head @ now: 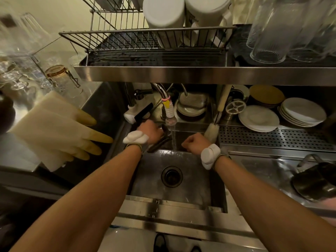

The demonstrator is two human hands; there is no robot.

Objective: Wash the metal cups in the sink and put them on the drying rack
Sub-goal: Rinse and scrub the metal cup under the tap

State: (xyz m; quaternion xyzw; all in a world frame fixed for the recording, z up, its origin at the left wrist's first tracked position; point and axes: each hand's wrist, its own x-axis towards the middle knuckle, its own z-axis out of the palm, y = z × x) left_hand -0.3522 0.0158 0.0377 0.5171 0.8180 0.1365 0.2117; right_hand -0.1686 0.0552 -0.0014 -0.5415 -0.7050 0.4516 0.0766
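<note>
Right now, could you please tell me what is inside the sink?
The left hand grips a dark object beside the water stream; the drain is uncovered. The right hand is curled, its palm side hidden.

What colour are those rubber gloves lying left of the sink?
Creamy white with yellowed fingertips. The head view shows the rubber gloves clearly.

Dim, warm yellowish light throughout. Glare along the steel shelf (200,74) edge and on the wet floor of the sink (192,171). Deep shadow under the shelf and at near left. Strong wide-angle bending at the edges. Soft blur on the glasses (21,51) at far left.
</note>
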